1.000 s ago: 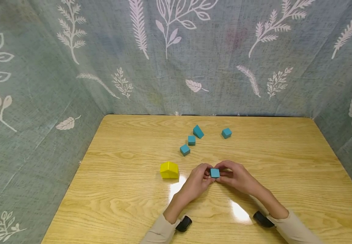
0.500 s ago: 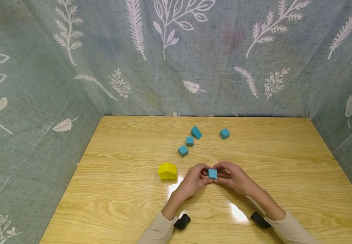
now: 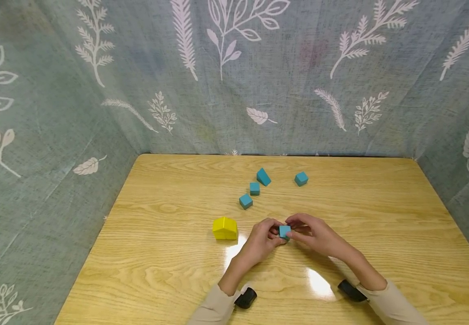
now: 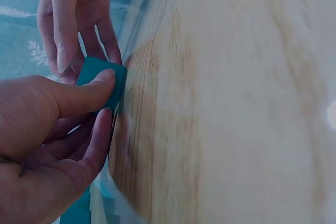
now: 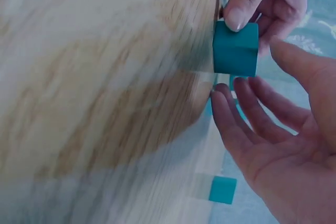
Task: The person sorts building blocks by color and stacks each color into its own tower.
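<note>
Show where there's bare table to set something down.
Free on the table: left, between its left edge and the yellow block; right, between the right hand and right edge. Crowded: centre, where the left hand pinches a blue cube, four blue blocks beyond.

Four blue cubes (image 3: 285, 230) (image 3: 255, 188) (image 3: 246, 201) (image 3: 301, 178) — one blue wedge (image 3: 264, 177)
One yellow house shape (image 3: 224, 229), two black wrist cameras (image 3: 246, 298) (image 3: 351, 291) — one surface (image 3: 169, 262)

No lettering, brand, label, number or sign can be read in any of the three views. The faces in sight of the foremost teal block (image 3: 283, 229) and of the yellow block (image 3: 225, 229) look plain, and the cloth (image 3: 226, 104) bears a printed leaf pattern without words; the black wrist devices (image 3: 246, 298) are too small to tell.
</note>
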Tool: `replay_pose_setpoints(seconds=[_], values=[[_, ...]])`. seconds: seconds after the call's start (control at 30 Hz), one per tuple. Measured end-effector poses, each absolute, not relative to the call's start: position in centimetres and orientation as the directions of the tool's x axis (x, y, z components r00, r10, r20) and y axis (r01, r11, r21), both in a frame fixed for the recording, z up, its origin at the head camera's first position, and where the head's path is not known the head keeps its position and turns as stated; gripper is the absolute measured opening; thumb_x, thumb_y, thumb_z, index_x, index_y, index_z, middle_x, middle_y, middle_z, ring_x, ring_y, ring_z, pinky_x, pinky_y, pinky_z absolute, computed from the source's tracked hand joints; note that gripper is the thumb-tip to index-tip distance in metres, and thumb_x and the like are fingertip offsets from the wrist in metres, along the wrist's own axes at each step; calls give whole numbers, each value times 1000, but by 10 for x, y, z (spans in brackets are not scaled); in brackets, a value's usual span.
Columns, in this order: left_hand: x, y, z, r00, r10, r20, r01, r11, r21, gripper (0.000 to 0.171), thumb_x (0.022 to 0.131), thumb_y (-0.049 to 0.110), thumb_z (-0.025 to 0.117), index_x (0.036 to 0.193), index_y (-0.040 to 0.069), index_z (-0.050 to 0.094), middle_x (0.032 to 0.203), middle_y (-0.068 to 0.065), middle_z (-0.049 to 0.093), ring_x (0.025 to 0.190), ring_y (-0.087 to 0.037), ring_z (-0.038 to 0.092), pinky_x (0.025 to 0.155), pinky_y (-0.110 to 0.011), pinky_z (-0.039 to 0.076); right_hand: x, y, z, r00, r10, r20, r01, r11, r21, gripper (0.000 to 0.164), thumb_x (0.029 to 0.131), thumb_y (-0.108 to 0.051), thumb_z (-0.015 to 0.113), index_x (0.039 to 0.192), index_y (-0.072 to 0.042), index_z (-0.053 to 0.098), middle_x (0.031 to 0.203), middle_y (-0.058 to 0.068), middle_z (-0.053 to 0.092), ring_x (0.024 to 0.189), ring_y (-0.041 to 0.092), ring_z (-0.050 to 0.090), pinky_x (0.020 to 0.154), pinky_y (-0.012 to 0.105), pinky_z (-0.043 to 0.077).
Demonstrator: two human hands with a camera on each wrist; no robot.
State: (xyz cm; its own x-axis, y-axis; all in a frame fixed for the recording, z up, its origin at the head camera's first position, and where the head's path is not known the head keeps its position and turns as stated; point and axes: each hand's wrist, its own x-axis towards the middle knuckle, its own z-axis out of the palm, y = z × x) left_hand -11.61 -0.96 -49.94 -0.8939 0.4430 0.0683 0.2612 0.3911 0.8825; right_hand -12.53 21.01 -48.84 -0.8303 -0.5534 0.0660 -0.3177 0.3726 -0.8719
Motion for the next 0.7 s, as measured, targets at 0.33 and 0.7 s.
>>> replay_pose_setpoints(seconds=[0.33, 0.7], values=[[-116, -9, -499, -897, 435, 73, 259, 385, 886, 28, 88, -3, 80, 113, -2, 67, 98, -9, 65, 84, -12, 65, 75, -17, 55, -139, 214, -480, -875, -462, 148, -363, 420, -832, 20, 102, -9, 65, 120, 0, 66, 115, 11, 70, 106, 27, 68, 91, 39, 58], [-116, -10, -497, -903, 426, 58, 241, 388, 890, 28, 88, -1, 80, 114, -1, 68, 98, -8, 65, 83, -10, 62, 75, -19, 55, -165, 220, -477, -901, -359, 242, -401, 483, -779, 22, 101, -4, 66, 120, 5, 64, 113, 19, 69, 103, 32, 69, 89, 44, 58]])
